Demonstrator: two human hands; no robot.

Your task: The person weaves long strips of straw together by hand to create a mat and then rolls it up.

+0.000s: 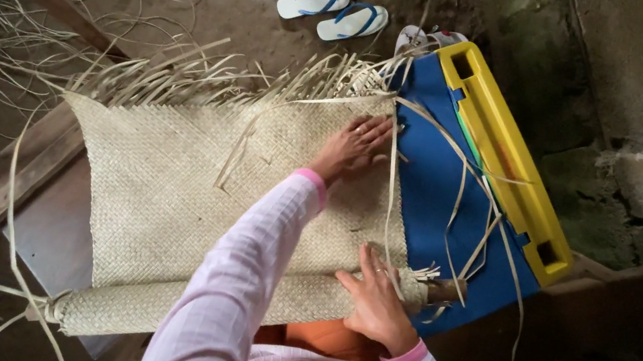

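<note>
Left hand (353, 148) lies flat with spread fingers on the woven mat (170, 184); right hand (376, 297) presses open on its rolled end (237, 303). Loose straw strips (459, 217) trail across the blue board (436, 197), flip-flops (333, 10) beyond.

The mat (195, 188) is pale straw, finely plaited, and lies spread flat on the table (55, 227) and a blue board (436, 197). Its near end is rolled into a tight roll (153, 306) around a wooden stick (448, 291) that pokes out at the right. Its far edge is unfinished, with loose strips (186, 73) fanning out. A few long strips (469, 201) trail from its right edge over the board.
</note>
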